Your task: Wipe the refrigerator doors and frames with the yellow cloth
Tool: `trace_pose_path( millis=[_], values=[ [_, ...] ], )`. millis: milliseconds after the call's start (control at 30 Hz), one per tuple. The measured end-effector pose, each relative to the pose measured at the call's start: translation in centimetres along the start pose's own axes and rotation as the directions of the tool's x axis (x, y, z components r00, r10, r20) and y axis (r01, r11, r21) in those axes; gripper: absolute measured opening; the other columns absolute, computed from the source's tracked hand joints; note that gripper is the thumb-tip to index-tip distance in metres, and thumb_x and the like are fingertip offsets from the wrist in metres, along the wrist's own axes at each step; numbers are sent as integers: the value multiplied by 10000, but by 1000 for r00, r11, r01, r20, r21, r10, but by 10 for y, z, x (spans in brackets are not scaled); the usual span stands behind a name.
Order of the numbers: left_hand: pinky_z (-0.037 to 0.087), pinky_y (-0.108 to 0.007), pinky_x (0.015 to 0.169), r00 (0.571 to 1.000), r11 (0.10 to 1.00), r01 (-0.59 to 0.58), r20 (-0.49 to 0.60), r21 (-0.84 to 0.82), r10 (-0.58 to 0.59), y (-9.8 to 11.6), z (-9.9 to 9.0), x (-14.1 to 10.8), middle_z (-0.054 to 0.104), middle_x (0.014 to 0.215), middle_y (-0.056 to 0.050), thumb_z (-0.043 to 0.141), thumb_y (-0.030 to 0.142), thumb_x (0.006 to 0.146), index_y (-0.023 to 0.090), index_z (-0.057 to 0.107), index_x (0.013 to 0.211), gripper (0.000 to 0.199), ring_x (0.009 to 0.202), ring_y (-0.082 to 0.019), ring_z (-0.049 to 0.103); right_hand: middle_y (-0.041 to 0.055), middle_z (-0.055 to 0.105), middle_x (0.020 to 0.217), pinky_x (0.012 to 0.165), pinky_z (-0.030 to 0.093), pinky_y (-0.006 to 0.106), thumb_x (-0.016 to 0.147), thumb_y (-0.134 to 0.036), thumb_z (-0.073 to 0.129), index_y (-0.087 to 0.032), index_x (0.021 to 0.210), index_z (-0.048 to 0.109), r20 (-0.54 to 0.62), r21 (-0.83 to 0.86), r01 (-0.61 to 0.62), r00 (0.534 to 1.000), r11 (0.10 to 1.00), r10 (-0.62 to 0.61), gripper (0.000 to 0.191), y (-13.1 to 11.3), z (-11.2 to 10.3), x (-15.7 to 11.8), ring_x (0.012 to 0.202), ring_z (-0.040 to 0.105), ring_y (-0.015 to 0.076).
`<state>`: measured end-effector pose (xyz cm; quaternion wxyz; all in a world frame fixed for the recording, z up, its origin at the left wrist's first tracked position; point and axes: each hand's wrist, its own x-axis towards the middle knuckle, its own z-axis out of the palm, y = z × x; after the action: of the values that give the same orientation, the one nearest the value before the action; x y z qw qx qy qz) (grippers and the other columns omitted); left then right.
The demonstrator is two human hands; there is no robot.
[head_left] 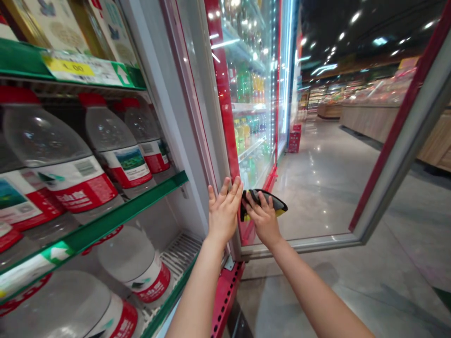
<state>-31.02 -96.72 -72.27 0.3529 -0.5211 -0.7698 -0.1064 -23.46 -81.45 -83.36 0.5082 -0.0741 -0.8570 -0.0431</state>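
Note:
My left hand (225, 213) lies with fingers spread against the inner edge of an open glass cooler door (355, 241), near its hinge side. Its palm holds nothing. Close beside it, my right hand (265, 219) has its fingers laid over a pointed grey pad with black edging and a yellow underside (281, 205). That pad sits against the lower hinge-side corner of the door's glass. How far the fingers curl around it is partly hidden.
Large clear water bottles (77, 183) with red caps stand on the cooler shelves to the left. A green shelf strip (141, 204) juts toward my left arm. Beyond the glass are a tiled floor (317, 178), a red box (294, 141) and wooden display counters (366, 119).

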Motion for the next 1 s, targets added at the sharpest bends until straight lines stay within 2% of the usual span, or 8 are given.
trace_pose_path(
  millis=[67, 133, 333, 433, 567, 733, 867, 1000],
  values=[
    [-140, -586, 1237, 1000, 1000, 4, -4, -8, -4, -1, -1, 0, 330, 1633, -34, 421, 56, 912, 220, 322, 1581, 696, 1577, -204, 74, -45, 645, 1416, 1288, 117, 453, 961, -73, 502, -358, 1352, 644, 26, 8, 164, 986, 986, -164, 504, 7, -1, -15, 1502, 358, 177],
    [-132, -587, 1239, 1000, 1000, 15, -11, -15, -15, -1, -2, 0, 345, 1626, -29, 397, 19, 894, 225, 339, 1574, 713, 1574, -199, 92, -64, 664, 1389, 1289, 111, 424, 951, -49, 498, -372, 1341, 648, 30, -7, 207, 978, 978, -207, 527, 15, -8, -20, 1494, 368, 159],
    [-44, -579, 1269, 998, 998, 19, -59, -64, -23, 2, -3, 0, 396, 1598, -33, 392, -15, 876, 223, 392, 1551, 716, 1567, -201, 117, -8, 412, 1616, 1267, 56, 584, 944, -72, 444, -360, 1535, 438, -36, -67, -163, 986, 984, 161, 657, -12, -22, 35, 1587, 86, 243],
    [53, -580, 1282, 991, 995, 1, -136, -97, -15, 1, -2, 0, 467, 1554, -59, 409, 0, 895, 209, 459, 1513, 654, 1559, -213, 159, -14, 524, 1540, 1286, -19, 499, 940, -87, 480, -320, 1467, 541, -55, -110, 29, 998, 993, -35, 579, -14, -20, 26, 1580, 124, 194],
    [166, -579, 1274, 962, 992, -52, -271, -119, 18, 2, 0, 3, 542, 1495, -89, 408, -27, 900, 206, 544, 1443, 606, 1549, -211, 178, -56, 635, 1428, 1294, -23, 395, 873, -54, 529, -340, 1360, 641, -16, -179, 245, 968, 953, -252, 576, 27, -35, -18, 1562, 188, 145],
    [221, -541, 1268, 943, 983, -123, -326, -134, 73, 8, 3, 8, 548, 1497, -82, 409, -57, 899, 219, 565, 1411, 602, 1548, -189, 153, -12, 428, 1611, 1279, 82, 514, 787, -31, 506, -331, 1510, 484, -153, -276, -49, 988, 960, 7, 784, 68, -78, -3, 1587, 66, 227],
    [233, -524, 1266, 938, 978, -158, -330, -138, 105, 7, 6, 13, 546, 1502, -77, 387, -79, 890, 235, 519, 1448, 654, 1544, -171, 161, 21, 161, 1715, 1196, 192, 689, 728, -29, 457, -300, 1605, 300, -319, -249, -350, 910, 903, 265, 931, 74, -100, 45, 1579, 21, 351],
    [240, -545, 1258, 954, 975, -165, -274, -151, 119, 6, 9, 14, 478, 1553, -92, 391, -83, 873, 245, 477, 1483, 698, 1542, -187, 193, 16, 118, 1723, 1192, 186, 702, 737, -16, 456, -320, 1617, 253, -311, -238, -351, 911, 906, 271, 952, 77, -101, 56, 1577, 25, 359]
  ],
)
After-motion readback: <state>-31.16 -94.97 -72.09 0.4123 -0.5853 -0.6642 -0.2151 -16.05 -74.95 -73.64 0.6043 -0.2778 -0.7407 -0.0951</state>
